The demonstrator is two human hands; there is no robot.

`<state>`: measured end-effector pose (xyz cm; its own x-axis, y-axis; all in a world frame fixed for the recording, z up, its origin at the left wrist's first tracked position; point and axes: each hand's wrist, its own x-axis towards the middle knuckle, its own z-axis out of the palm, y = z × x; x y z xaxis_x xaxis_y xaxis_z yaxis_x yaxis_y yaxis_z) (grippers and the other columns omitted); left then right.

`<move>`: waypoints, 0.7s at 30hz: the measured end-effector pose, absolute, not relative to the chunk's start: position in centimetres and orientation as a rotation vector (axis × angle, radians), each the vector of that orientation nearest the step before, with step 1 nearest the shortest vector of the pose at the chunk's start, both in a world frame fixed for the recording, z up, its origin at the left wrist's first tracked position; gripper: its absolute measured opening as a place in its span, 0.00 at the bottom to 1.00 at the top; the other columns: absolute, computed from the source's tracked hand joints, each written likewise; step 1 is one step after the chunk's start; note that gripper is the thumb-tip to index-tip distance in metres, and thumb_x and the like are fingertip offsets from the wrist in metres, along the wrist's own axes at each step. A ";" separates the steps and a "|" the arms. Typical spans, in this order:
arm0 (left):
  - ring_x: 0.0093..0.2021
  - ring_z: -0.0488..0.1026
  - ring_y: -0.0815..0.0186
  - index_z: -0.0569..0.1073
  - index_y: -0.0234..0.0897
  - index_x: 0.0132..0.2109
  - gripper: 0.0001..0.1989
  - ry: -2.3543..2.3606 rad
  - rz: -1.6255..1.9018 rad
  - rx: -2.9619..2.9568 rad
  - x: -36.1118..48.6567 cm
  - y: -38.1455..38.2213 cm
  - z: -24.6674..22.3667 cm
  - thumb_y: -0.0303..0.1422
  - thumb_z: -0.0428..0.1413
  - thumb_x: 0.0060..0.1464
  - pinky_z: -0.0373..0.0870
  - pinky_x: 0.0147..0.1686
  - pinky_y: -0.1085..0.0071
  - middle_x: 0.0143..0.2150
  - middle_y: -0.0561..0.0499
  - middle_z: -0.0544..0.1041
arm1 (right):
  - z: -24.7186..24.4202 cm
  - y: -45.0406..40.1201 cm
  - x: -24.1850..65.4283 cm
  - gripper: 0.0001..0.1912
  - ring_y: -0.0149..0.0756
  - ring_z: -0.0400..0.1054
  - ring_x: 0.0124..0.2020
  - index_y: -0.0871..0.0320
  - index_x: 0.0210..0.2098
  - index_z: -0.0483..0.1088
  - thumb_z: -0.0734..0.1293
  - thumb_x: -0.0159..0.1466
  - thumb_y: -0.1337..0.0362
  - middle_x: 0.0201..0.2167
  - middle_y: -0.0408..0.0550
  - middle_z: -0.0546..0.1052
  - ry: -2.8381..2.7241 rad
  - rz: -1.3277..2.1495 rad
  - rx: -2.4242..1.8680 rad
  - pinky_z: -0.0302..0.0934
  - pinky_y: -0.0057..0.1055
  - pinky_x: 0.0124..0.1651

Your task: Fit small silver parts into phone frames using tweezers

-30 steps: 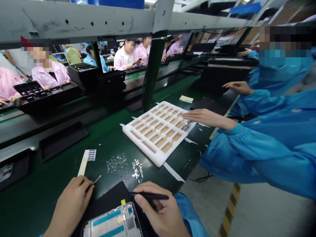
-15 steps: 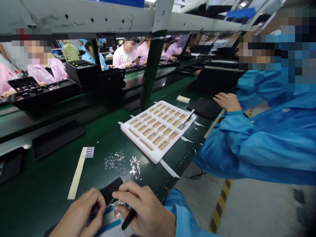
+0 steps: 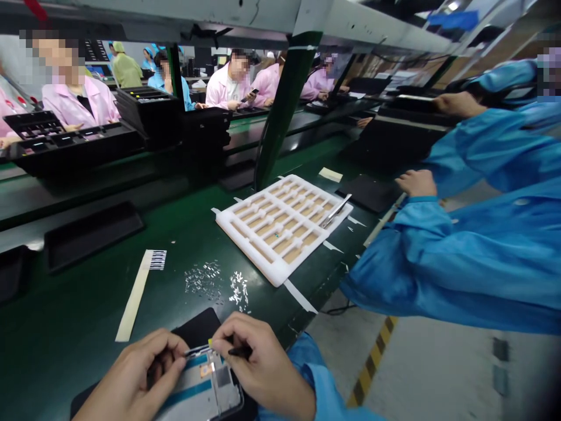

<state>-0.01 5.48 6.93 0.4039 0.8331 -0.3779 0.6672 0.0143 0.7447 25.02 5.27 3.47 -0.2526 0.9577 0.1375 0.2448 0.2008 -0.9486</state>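
A metallic phone-like device with blue strips lies on a black pad at the bottom. My left hand is closed at the device's upper left edge, thumb and finger pinching something too small to make out. On the right, my right hand is closed around a dark pen-like tool, its fingertips at the device's top edge beside a small yellow piece. Just beyond the hands lie two scatters of tiny pieces, one clear, one white.
A white slotted tray with tweezers on it stands mid-table. A cream strip and a black tray lie left. A person in a blue sleeve works at the right; people in pink sit across.
My right hand's fingers have closed in at the device's top edge and the dark tool has swung up, uncovering more of the device. The neighbouring person has reached one hand towards the black stack.
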 end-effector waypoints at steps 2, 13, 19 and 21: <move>0.37 0.77 0.67 0.78 0.46 0.45 0.20 1.332 0.243 1.717 0.0 5.4 6.8 0.53 0.50 0.71 0.70 0.37 0.75 0.40 0.52 0.80 | 3.5 5.2 25.0 0.09 0.33 0.71 0.30 0.58 0.33 0.79 0.69 0.71 0.67 0.30 0.44 0.78 -1.671 1.100 -1.149 0.61 0.29 0.33; 0.38 0.79 0.66 0.77 0.47 0.43 0.22 1.373 0.213 1.730 0.9 5.2 7.7 0.54 0.47 0.72 0.72 0.37 0.76 0.39 0.54 0.80 | 2.2 4.5 26.6 0.09 0.38 0.79 0.39 0.59 0.52 0.76 0.64 0.77 0.71 0.44 0.52 0.83 -2.140 0.452 -0.896 0.67 0.31 0.38; 0.41 0.84 0.69 0.77 0.47 0.50 0.13 1.369 0.428 2.264 -0.9 3.4 5.0 0.43 0.49 0.75 0.79 0.40 0.80 0.43 0.54 0.83 | 1.7 5.0 26.6 0.18 0.37 0.74 0.34 0.58 0.45 0.74 0.59 0.65 0.80 0.40 0.49 0.80 -2.312 0.273 -0.911 0.62 0.33 0.31; 0.45 0.86 0.67 0.77 0.48 0.54 0.12 1.364 0.478 2.574 -2.3 2.5 3.2 0.41 0.50 0.74 0.81 0.45 0.79 0.48 0.54 0.85 | 1.7 5.1 26.3 0.19 0.38 0.73 0.33 0.58 0.43 0.74 0.58 0.61 0.81 0.39 0.48 0.79 -2.363 0.286 -0.931 0.61 0.34 0.31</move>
<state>-2.27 2.54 3.20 0.5249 0.8291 0.1927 0.7682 -0.5589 0.3122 26.27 5.08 1.67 -0.5900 0.6792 0.4365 0.5557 0.7338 -0.3908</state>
